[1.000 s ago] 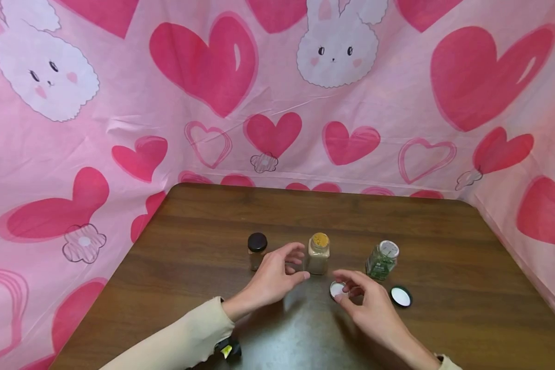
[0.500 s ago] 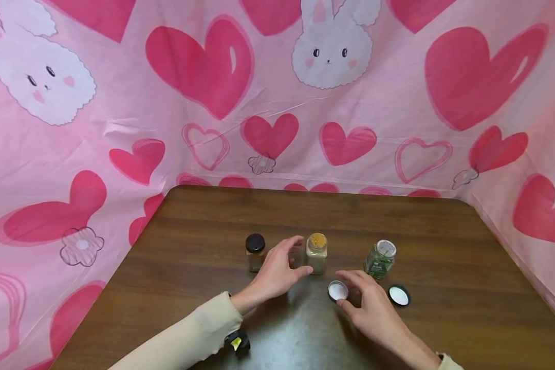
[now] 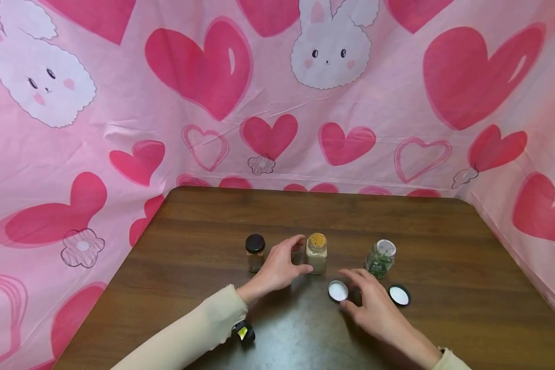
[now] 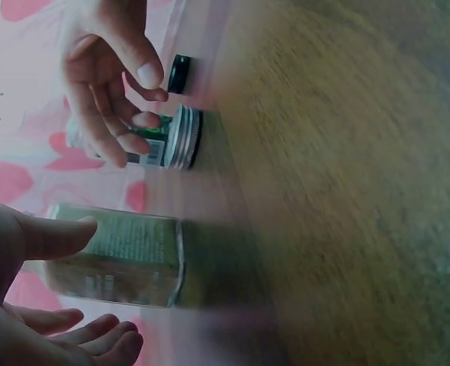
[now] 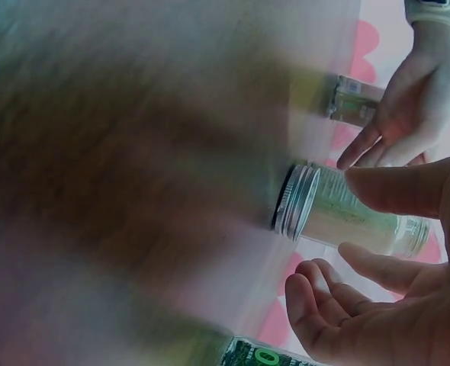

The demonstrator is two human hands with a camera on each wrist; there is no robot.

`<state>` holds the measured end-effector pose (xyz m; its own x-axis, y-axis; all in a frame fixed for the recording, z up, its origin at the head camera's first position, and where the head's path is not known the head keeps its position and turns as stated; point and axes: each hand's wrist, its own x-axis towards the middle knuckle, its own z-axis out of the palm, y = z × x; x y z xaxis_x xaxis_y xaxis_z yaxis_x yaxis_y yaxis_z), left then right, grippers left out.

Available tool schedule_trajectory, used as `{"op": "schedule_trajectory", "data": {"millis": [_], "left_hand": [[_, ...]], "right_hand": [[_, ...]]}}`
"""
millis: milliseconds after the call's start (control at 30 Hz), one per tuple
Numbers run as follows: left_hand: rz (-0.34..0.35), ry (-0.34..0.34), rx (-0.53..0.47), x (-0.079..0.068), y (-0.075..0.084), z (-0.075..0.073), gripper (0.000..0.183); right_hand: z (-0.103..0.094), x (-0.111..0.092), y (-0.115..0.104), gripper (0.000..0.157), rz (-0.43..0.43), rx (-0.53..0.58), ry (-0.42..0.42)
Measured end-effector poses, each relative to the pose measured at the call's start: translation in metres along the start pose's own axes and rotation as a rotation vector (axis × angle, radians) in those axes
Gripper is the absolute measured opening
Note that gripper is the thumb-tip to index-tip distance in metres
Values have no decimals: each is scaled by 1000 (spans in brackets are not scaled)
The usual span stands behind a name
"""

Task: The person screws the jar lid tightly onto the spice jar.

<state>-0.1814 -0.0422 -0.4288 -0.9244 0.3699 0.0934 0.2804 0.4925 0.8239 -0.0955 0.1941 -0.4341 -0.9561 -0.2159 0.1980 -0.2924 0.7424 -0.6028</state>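
one black-capped jar (image 3: pixel 255 255) stands left, one green jar (image 3: pixel 380 263) right, one yellow-topped jar (image 3: pixel 316 259) between, upright, long axis vertical. two lids (image 3: pixel 338 291) lie nearer, white side up. left hand (image 3: pixel 277 264) beside the yellow-topped jar, right hand (image 3: pixel 372 304) by the left one: fingers loose, gripping nothing.

A brown wood-grain table (image 3: pixel 203 218) with rounded far corners. Pink cloth (image 3: pixel 277 100) hangs along its left, far and right sides, creased in places. White rabbit heads (image 3: pixel 330 59) are printed at left and far; red hearts (image 3: pixel 203 69) cover all sides, with outlined flowers (image 3: pixel 82 247) among them.
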Motion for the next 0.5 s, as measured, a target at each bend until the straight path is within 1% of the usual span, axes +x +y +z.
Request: {"op": "schedule_trajectory", "data": {"millis": [100, 233, 500], "left_hand": [[-5, -8, 13, 3, -3, 2, 70], [11, -15, 20, 5, -4, 5, 69], [25, -24, 16, 10, -6, 8, 65]], "right_hand": [[-1, 1, 2, 61, 10, 4, -22], [-1, 2, 4, 61, 25, 7, -49], [-1, 4, 5, 60, 35, 20, -74]]}}
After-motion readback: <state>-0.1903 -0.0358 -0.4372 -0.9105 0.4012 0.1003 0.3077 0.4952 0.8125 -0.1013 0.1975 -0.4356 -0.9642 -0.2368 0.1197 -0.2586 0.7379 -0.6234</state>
